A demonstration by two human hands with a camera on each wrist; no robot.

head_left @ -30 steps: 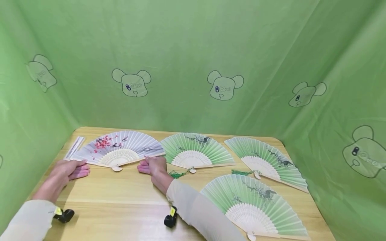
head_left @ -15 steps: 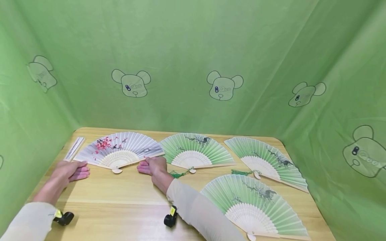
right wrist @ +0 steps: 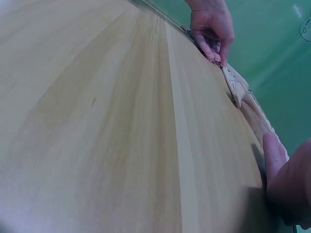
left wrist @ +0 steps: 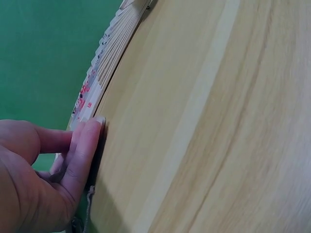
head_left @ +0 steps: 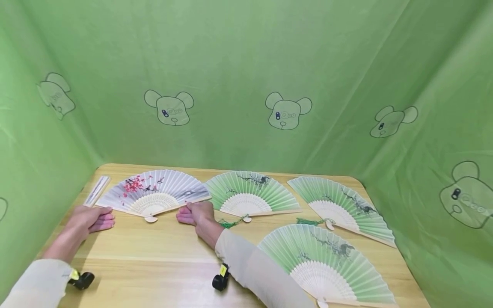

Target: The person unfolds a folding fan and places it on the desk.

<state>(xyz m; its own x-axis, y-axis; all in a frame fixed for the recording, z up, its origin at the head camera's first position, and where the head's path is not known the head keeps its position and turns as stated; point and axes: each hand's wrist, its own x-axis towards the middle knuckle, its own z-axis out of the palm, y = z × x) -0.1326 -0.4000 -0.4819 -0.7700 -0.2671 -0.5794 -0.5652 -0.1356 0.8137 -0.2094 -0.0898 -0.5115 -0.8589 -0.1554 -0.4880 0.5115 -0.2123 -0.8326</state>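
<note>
A spread folding fan point(head_left: 154, 188), white-grey with red blossoms and dark birds, lies near the table's far left. Its pale slatted ribs meet at a small rounded foot pointing toward me. My left hand point(head_left: 90, 217) pinches the fan's left end between thumb and fingers. At the opposite end, my right hand point(head_left: 197, 211) holds the lower right edge with thumb and forefinger. In the left wrist view, the left fingertips point(left wrist: 92, 131) close on the blossom side's end stick. The right wrist view shows the right thumb point(right wrist: 274, 153) raised at the fan's edge, its other fingers largely hidden.
Three spread green fans lie to the right: one beside the blossom fan point(head_left: 246, 192), one at far right point(head_left: 339, 205), one nearer point(head_left: 323, 261). Two show green tassels. A narrow white strip point(head_left: 97, 191) lies at far left. Green cloth walls point(head_left: 231, 137) surround the table point(head_left: 146, 261).
The blossom fan's left end has drawn slightly right, exposing more of the white strip, and its top edge sits slightly lower. Both hands stay almost in place at its two ends.
</note>
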